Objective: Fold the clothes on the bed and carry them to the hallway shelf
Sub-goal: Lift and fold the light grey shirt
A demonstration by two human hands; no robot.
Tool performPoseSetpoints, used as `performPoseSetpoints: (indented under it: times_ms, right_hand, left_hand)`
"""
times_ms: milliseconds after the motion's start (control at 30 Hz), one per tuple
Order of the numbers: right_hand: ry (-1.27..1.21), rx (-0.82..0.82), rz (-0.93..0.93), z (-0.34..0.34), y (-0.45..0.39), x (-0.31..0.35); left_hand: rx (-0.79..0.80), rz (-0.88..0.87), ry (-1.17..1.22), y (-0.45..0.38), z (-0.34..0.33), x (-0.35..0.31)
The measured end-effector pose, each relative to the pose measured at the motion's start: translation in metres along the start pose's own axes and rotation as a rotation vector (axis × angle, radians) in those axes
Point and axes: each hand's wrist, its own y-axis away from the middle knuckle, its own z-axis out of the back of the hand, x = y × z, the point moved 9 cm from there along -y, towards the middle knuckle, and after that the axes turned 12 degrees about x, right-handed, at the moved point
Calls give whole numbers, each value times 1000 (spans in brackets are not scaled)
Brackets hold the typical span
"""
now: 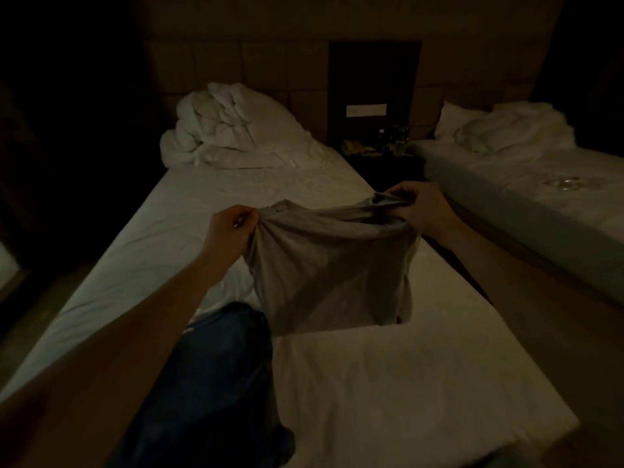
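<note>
A crumpled white duvet (229, 130) lies at the far end of the bed (388, 383); dark blue jeans (216, 383) lie at its near left edge. Left hand (233, 231) and right hand (420, 207) each pinch a top corner of the grey garment (331, 268), which hangs above mid-bed, top edge spanning left to right

Both arms extended toward 12 o'clock; left hand (233, 231) and right hand (417, 211) raised, fingers curled in pinch grips
</note>
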Motion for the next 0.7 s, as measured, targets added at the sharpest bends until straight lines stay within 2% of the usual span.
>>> performPoseSetpoints:
  times_ms: [167,300,533,700]
  right_hand:
    - [-118,45,13,9,55,49]
    - [-253,152,67,-14,93,88]
    - [-444,461,71,-106,127,145]
    - [-441,573,55,-185,125,160]
  left_hand:
    - [-53,-16,137,64,36,-33]
    - [-141,4,224,118,73,-40]
    - [-242,86,208,205,155,-17]
    - [-287,182,124,234,202,24]
